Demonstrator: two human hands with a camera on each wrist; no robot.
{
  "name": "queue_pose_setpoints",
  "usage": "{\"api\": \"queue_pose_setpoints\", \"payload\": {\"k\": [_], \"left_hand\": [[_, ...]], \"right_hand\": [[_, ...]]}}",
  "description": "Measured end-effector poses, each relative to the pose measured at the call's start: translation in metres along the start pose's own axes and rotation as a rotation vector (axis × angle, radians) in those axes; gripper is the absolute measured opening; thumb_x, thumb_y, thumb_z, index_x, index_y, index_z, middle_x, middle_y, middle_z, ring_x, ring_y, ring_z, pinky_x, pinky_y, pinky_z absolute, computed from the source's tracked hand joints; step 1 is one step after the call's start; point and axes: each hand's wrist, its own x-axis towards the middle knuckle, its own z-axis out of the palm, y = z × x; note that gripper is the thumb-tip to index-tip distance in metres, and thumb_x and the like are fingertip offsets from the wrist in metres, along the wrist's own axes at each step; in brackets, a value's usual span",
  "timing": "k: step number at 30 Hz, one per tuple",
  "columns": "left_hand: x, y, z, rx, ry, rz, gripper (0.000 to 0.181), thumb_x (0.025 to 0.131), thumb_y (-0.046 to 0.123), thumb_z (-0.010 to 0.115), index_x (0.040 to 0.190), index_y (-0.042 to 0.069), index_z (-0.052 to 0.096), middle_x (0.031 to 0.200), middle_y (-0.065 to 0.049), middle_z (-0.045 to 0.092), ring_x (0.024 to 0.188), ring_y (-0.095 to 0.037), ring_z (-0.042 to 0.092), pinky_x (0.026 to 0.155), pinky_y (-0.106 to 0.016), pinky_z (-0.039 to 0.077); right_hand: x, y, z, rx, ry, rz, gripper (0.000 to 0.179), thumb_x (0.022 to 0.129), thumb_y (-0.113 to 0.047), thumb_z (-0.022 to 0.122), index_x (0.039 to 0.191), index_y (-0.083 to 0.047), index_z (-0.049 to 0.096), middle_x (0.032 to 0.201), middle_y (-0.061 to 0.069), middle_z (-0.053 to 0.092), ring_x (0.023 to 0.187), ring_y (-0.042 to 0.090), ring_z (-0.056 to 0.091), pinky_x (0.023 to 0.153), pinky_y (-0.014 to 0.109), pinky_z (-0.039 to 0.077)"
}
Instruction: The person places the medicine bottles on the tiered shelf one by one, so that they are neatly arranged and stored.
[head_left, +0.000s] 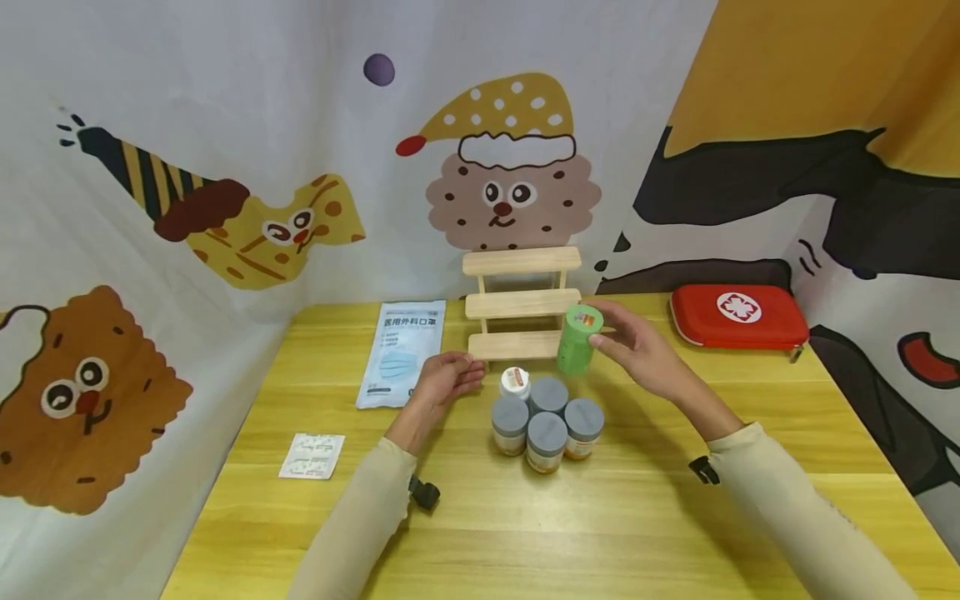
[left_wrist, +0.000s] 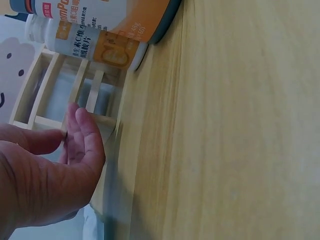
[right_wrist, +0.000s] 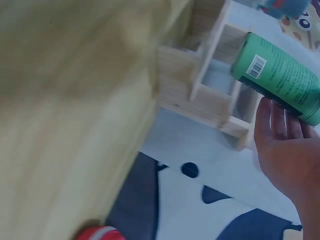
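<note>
My right hand (head_left: 640, 350) grips a green bottle (head_left: 577, 337) between thumb and fingers, at the right end of a three-tier wooden rack (head_left: 522, 302). In the right wrist view the bottle (right_wrist: 280, 77) shows a barcode and appears raised off the table. My left hand (head_left: 447, 379) is at the left front corner of the lowest tier, fingers loosely bent. Whether it touches the rack is hard to tell. Just in front of the rack stand a small white-capped bottle (head_left: 515, 382) and several grey-lidded jars (head_left: 546, 437). Orange labels show on them in the left wrist view.
Left of the rack lies a blue-and-white mask packet (head_left: 401, 350), and nearer the front a white blister pack (head_left: 312, 456). A red first-aid case (head_left: 738, 317) rests at the back right. Behind the wooden table (head_left: 480, 542) hangs a cartoon-printed cloth (head_left: 322, 100).
</note>
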Motion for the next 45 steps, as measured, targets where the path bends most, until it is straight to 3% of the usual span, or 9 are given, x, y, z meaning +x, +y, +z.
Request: {"api": "queue_pose_setpoints", "payload": {"k": [5,11,14,22,28,39,45], "left_hand": [[-0.001,-0.001,0.000,0.007,0.001,0.013,0.018,0.108,0.007,0.059,0.122,-0.003,0.063,0.110,-0.017,0.079,0.084,-0.012,0.077,0.093,-0.037,0.067],[-0.002,-0.001,0.000,-0.001,-0.008,0.019,0.019,0.108,0.007,0.059,0.123,-0.004,0.062,0.103,-0.012,0.079,0.083,-0.013,0.077,0.090,-0.035,0.068],[-0.001,-0.001,0.000,-0.005,-0.007,0.022,0.022,0.108,0.008,0.059,0.125,-0.005,0.061,0.104,-0.013,0.079,0.083,-0.013,0.077,0.090,-0.035,0.068],[-0.002,-0.002,0.000,-0.003,-0.009,0.025,0.026,0.109,0.010,0.059,0.129,-0.006,0.060,0.111,-0.018,0.078,0.085,-0.014,0.078,0.092,-0.036,0.067],[-0.003,-0.002,0.000,0.003,-0.008,0.024,0.027,0.109,0.010,0.059,0.130,-0.006,0.060,0.106,-0.014,0.078,0.086,-0.014,0.078,0.093,-0.036,0.067],[-0.003,-0.002,-0.001,-0.001,-0.008,0.027,0.027,0.109,0.010,0.059,0.130,-0.006,0.060,0.106,-0.014,0.079,0.085,-0.013,0.078,0.090,-0.035,0.068],[-0.002,-0.002,0.000,0.000,-0.007,0.031,0.025,0.108,0.009,0.059,0.128,-0.006,0.060,0.105,-0.013,0.078,0.085,-0.014,0.078,0.090,-0.035,0.068]], "right_hand": [[0.018,-0.013,-0.004,-0.043,0.049,0.018,0.049,0.105,-0.014,0.067,0.152,-0.015,0.054,0.146,0.012,0.064,0.130,-0.001,0.060,0.100,0.011,0.055],[0.041,-0.026,-0.005,-0.075,0.085,-0.001,0.049,0.102,-0.016,0.073,0.149,-0.016,0.058,0.141,0.010,0.068,0.132,0.025,0.064,0.097,0.012,0.056],[0.053,-0.031,-0.003,-0.070,0.084,-0.004,0.049,0.102,-0.017,0.074,0.148,-0.017,0.059,0.139,0.011,0.069,0.130,0.029,0.066,0.092,0.015,0.060],[0.089,-0.048,0.008,0.067,0.099,0.051,0.051,0.102,-0.015,0.072,0.150,-0.012,0.056,0.142,0.016,0.064,0.132,0.032,0.063,0.092,0.037,0.067],[0.112,-0.064,0.019,0.084,0.100,0.066,0.049,0.101,-0.015,0.073,0.148,-0.012,0.057,0.144,0.015,0.064,0.134,0.031,0.063,0.095,0.050,0.066],[0.152,-0.074,0.043,0.114,0.141,0.041,0.054,0.100,-0.008,0.073,0.150,-0.004,0.053,0.144,0.021,0.063,0.132,0.034,0.066,0.101,0.038,0.064],[0.167,-0.071,0.054,0.107,0.181,0.048,0.052,0.100,-0.006,0.072,0.148,-0.001,0.053,0.144,0.023,0.063,0.132,0.035,0.065,0.109,0.041,0.060]]}}
